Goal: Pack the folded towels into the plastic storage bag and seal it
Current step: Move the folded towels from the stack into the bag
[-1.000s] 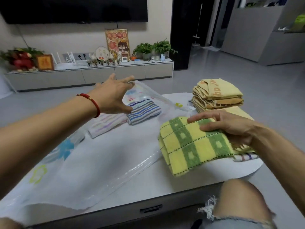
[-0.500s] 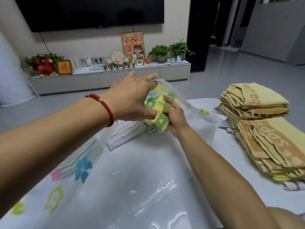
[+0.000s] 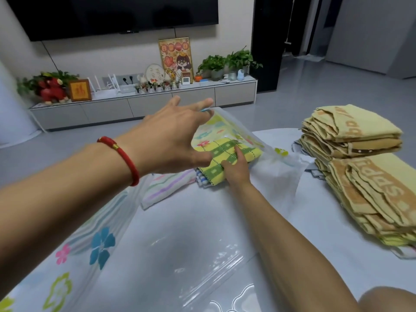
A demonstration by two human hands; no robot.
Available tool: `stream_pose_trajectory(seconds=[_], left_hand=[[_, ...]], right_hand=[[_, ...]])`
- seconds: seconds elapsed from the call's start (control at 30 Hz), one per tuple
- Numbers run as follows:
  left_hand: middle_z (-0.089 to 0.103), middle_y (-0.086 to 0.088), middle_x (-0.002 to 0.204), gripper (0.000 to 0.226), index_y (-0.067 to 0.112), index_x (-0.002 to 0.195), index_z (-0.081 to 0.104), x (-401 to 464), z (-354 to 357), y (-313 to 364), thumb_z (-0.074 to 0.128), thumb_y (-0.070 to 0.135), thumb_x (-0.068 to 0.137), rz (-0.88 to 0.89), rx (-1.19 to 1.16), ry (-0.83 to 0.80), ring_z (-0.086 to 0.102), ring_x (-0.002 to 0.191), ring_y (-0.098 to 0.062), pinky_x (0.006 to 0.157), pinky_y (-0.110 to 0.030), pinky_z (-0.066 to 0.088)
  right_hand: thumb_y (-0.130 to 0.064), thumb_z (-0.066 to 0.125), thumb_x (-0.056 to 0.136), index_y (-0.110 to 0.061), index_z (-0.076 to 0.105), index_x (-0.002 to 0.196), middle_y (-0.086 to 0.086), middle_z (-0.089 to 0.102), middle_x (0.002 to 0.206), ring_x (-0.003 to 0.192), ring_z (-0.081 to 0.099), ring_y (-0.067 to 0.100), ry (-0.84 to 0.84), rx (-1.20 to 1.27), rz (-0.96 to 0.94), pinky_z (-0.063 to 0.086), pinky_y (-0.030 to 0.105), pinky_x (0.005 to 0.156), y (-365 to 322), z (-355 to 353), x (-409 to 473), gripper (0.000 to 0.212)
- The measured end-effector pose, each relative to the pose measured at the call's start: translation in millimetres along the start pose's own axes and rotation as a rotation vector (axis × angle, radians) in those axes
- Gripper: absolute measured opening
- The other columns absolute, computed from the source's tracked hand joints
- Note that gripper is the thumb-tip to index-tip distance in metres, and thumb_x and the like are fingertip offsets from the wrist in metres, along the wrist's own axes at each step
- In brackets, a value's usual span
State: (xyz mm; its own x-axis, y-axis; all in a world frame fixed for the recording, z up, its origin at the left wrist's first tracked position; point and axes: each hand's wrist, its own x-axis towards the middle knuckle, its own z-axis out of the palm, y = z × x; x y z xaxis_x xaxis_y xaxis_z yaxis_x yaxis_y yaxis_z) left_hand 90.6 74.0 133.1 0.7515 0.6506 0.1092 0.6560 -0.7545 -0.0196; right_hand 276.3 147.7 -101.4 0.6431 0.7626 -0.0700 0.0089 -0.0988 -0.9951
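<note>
A large clear plastic storage bag with flower prints lies across the table. My left hand holds up the bag's far edge. My right hand reaches inside the bag and grips a yellow-green checked towel, which rests on a blue striped towel. Beside them in the bag lies a pastel striped towel. Two stacks of folded yellow towels stand outside the bag at the right: a far stack and a near stack.
The white table ends at the right, just past the towel stacks. My knee shows at the bottom right. A low TV cabinet with plants and ornaments lines the far wall across open grey floor.
My right hand has carried the checked towel from the table's right side into the bag, onto the blue striped towel. My left hand has lifted the bag's far edge higher.
</note>
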Motion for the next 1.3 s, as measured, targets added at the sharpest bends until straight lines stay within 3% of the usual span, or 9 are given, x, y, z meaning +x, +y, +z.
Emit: stream_pose_trajectory(seconds=[0.07, 0.17, 0.37, 0.53, 0.67, 0.8, 0.93, 1.1, 1.3], left_hand=[[0.001, 0.018, 0.163, 0.082, 0.024, 0.154, 0.023, -1.2, 0.2, 1.7, 0.062, 0.049, 0.086, 0.04, 0.001, 0.02, 0.008, 0.149, -0.015, 0.111, -0.026, -0.008], [0.003, 0.018, 0.162, 0.077, 0.024, 0.152, 0.028, -5.9, 1.8, 2.2, 0.063, 0.044, 0.086, 0.083, -0.016, 0.034, 0.011, 0.145, -0.008, 0.102, -0.016, -0.008], [0.002, 0.026, 0.16, 0.072, 0.031, 0.146, 0.038, -15.9, 6.2, 3.5, 0.068, 0.042, 0.081, 0.046, -0.06, -0.03, 0.001, 0.151, -0.021, 0.12, -0.051, 0.018], [-0.001, 0.02, 0.162, 0.088, 0.029, 0.154, 0.021, -10.5, 19.4, 8.2, 0.07, 0.041, 0.081, 0.008, -0.098, -0.02, 0.004, 0.151, -0.028, 0.118, -0.055, 0.024], [-0.003, 0.015, 0.163, 0.089, 0.029, 0.154, 0.02, -8.0, 33.3, 12.9, 0.07, 0.04, 0.081, -0.01, -0.14, -0.019, 0.003, 0.15, -0.033, 0.114, -0.062, 0.026], [-0.002, 0.004, 0.165, 0.092, 0.03, 0.154, 0.02, -8.9, 41.4, 14.7, 0.072, 0.042, 0.079, -0.03, -0.125, -0.007, 0.006, 0.15, -0.036, 0.114, -0.062, 0.027], [0.003, -0.006, 0.165, 0.091, 0.033, 0.153, 0.022, -12.0, 45.5, 17.1, 0.072, 0.044, 0.078, -0.057, -0.116, 0.003, 0.008, 0.15, -0.035, 0.115, -0.06, 0.025], [0.002, -0.008, 0.165, 0.089, 0.032, 0.153, 0.024, -15.9, 48.6, 22.9, 0.072, 0.044, 0.08, -0.091, -0.106, -0.021, 0.006, 0.15, -0.036, 0.119, -0.055, 0.019], [0.0, -0.005, 0.165, 0.089, 0.035, 0.153, 0.023, -16.7, 50.5, 22.6, 0.072, 0.047, 0.08, -0.112, -0.087, -0.034, 0.004, 0.15, -0.034, 0.117, -0.059, 0.02]], right_hand=[[-0.015, 0.058, 0.095, -0.021, 0.045, 0.148, 0.012, 0.052, 0.146, 0.125, 0.056, 0.03, 0.141, -0.053, 0.051, 0.048, 0.033, 0.098, 0.9, 2.9, -10.5, 0.055], [-0.01, 0.055, 0.096, -0.015, 0.041, 0.152, 0.013, 0.041, 0.151, 0.13, 0.052, 0.033, 0.138, 0.032, 0.149, 0.044, 0.031, 0.097, 2.7, 14.3, -23.5, 0.058], [-0.01, 0.042, 0.07, -0.032, 0.032, 0.158, 0.006, 0.058, 0.142, 0.117, 0.064, 0.031, -0.109, 0.05, 0.151, 0.059, 0.046, 0.094, 0.6, 5.9, 10.4, 0.091], [-0.01, 0.053, 0.09, -0.019, 0.068, 0.124, 0.005, 0.062, 0.111, 0.092, 0.065, 0.025, -0.321, -0.307, 0.113, 0.064, 0.038, 0.071, -22.6, -47.8, -44.7, 0.038], [-0.012, 0.058, 0.091, -0.02, 0.078, 0.103, -0.002, 0.076, 0.1, 0.083, 0.075, 0.02, -0.508, -0.651, -0.121, 0.057, 0.024, 0.059, -43.9, -134.7, -108.4, 0.024], [-0.013, 0.062, 0.087, -0.023, 0.081, 0.095, -0.003, 0.079, 0.088, 0.08, 0.073, 0.017, -0.109, -0.835, -0.266, 0.05, 0.026, 0.069, -56.5, -241.4, -123.3, 0.023], [-0.011, 0.056, 0.092, -0.018, 0.073, 0.123, 0.019, 0.068, 0.124, 0.118, 0.056, 0.04, 0.408, -1.055, -0.214, 0.046, 0.045, 0.098, -48.0, -342.8, -80.4, 0.036], [-0.039, 0.058, 0.097, -0.03, 0.039, 0.154, 0.017, 0.047, 0.154, 0.136, 0.044, 0.043, 0.176, -1.19, 0.179, 0.041, 0.05, 0.111, -33.7, -387.6, -37.7, 0.06], [-0.072, 0.043, 0.09, -0.027, 0.064, 0.13, 0.014, 0.055, 0.137, 0.13, 0.045, 0.036, 0.301, -1.427, 0.032, 0.035, 0.055, 0.105, -39.8, -350.2, -50.4, 0.063]])
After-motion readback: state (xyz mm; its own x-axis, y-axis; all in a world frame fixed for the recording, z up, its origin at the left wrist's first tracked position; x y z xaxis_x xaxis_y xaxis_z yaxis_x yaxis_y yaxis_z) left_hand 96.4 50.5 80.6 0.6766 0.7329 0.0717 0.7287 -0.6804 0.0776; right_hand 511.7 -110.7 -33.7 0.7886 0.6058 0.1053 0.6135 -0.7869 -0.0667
